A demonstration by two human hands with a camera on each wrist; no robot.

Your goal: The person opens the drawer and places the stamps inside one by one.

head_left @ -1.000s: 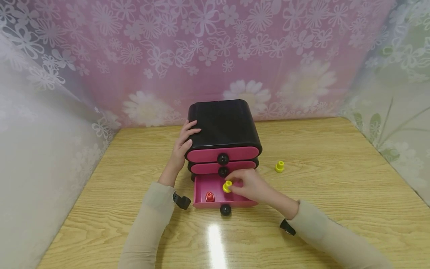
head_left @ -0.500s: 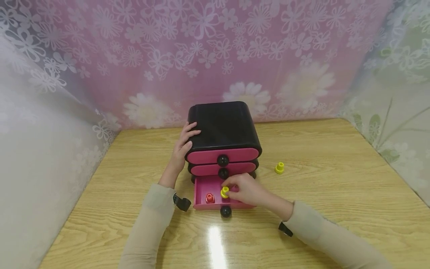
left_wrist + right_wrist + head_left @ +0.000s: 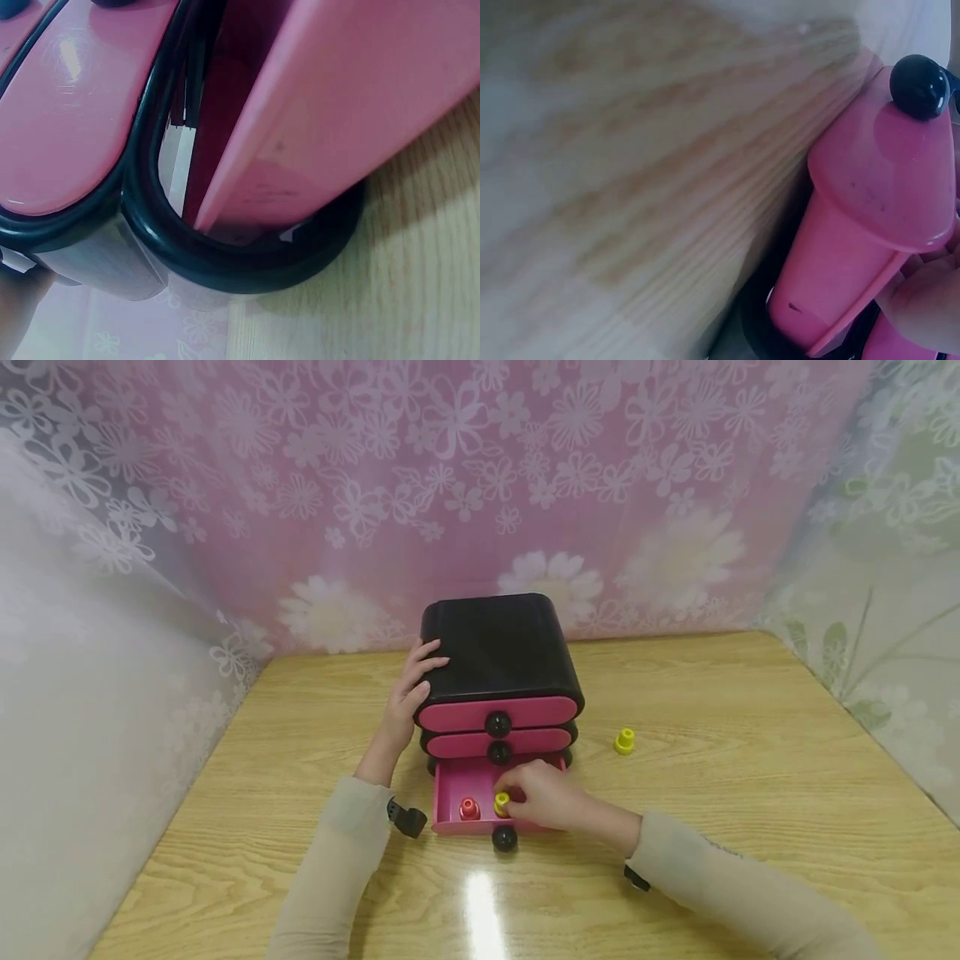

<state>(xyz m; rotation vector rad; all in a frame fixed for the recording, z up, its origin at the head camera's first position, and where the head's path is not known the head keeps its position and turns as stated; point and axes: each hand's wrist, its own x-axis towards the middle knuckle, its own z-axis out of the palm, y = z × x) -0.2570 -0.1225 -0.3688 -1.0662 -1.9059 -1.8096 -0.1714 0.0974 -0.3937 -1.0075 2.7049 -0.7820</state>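
Lowered since earlier, the right hand [image 3: 542,795] pinches the yellow peg [image 3: 501,803] inside the open bottom drawer [image 3: 450,789], beside the red peg [image 3: 469,809]; the left hand [image 3: 411,693] rests flat, fingers straight, against the black drawer chest [image 3: 498,647].

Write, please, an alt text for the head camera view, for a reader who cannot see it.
A person's right hand holds a yellow peg inside the open bottom drawer of a small black chest with pink drawers, beside a red peg. The left hand rests on the chest's left side. Another yellow peg stands on the wooden table to the right.
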